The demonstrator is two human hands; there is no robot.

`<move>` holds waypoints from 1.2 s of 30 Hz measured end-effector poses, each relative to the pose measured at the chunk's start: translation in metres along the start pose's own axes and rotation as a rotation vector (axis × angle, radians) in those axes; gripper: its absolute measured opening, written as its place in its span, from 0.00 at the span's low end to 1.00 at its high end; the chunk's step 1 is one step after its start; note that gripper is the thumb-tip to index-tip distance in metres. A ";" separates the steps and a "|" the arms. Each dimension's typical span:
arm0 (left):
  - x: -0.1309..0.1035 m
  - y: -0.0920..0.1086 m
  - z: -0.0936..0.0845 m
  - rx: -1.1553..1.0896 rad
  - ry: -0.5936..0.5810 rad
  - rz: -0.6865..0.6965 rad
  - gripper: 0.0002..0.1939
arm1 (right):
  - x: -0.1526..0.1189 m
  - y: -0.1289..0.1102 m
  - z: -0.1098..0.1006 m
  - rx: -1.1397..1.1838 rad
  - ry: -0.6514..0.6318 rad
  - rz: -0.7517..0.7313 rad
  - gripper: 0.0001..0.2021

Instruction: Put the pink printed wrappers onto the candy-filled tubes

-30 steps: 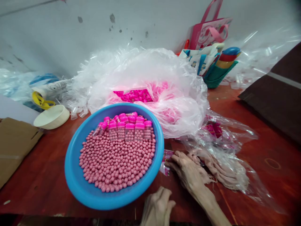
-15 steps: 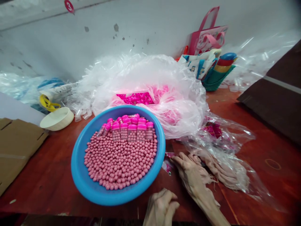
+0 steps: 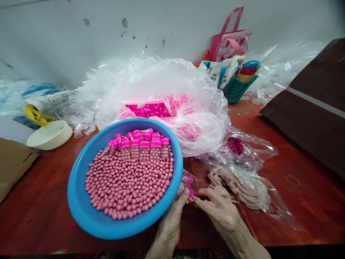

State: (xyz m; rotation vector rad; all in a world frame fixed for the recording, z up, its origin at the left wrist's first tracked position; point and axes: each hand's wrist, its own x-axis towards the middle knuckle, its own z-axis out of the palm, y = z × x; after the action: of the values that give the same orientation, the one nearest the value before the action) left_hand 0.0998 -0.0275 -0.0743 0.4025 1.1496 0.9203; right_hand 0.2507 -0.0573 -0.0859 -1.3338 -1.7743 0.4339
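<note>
Pink flat plastic packet point(image 3: 188, 178), likely light, slippery, best edge-pinched; my left grip point(image 3: 170, 217) and right grip point(image 3: 223, 212) half-curled; hold unclear.

Left grip point(image 3: 170, 217), thumb point(image 3: 183, 198) uppermost, right grip point(image 3: 222, 209), palm downward, fingers point(image 3: 205, 205) pointing left

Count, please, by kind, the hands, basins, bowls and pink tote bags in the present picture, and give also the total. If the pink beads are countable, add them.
Hands (left hand, right hand): 2
Blue plastic basin: 1
Off-white bowl: 1
Pink tote bag: 1
Total: 5
The pink beads overlap too much to count.
</note>
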 end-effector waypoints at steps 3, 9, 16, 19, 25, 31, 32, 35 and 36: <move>0.004 0.000 0.005 -0.069 0.007 0.021 0.14 | -0.004 -0.001 0.005 0.099 0.074 0.142 0.14; 0.003 0.002 0.008 -0.222 0.001 -0.005 0.12 | -0.012 -0.002 0.018 0.252 0.197 0.496 0.16; 0.005 -0.001 0.008 -0.224 0.026 -0.015 0.12 | -0.009 -0.004 0.024 0.364 0.281 0.683 0.13; 0.009 -0.005 0.012 -0.179 0.048 0.033 0.10 | -0.007 -0.007 0.023 0.375 0.304 0.723 0.14; 0.012 -0.008 0.015 -0.143 0.009 0.053 0.08 | -0.012 -0.008 0.030 0.353 0.343 0.784 0.17; 0.000 -0.001 0.021 -0.123 -0.142 0.007 0.14 | -0.015 -0.014 0.025 0.306 0.395 0.758 0.18; -0.003 0.000 0.024 -0.118 -0.171 0.000 0.14 | -0.017 -0.016 0.023 0.296 0.394 0.743 0.17; -0.011 0.001 0.033 -0.117 -0.201 0.002 0.07 | -0.024 -0.024 0.011 0.288 0.379 0.688 0.13; -0.014 0.001 0.036 -0.117 -0.200 0.012 0.04 | -0.026 -0.027 0.007 0.295 0.366 0.674 0.12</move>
State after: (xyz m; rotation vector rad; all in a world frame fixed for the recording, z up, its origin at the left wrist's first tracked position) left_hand 0.1305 -0.0317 -0.0507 0.3967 0.9072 0.9311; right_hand 0.2304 -0.0896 -0.0815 -1.6463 -0.8932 0.7279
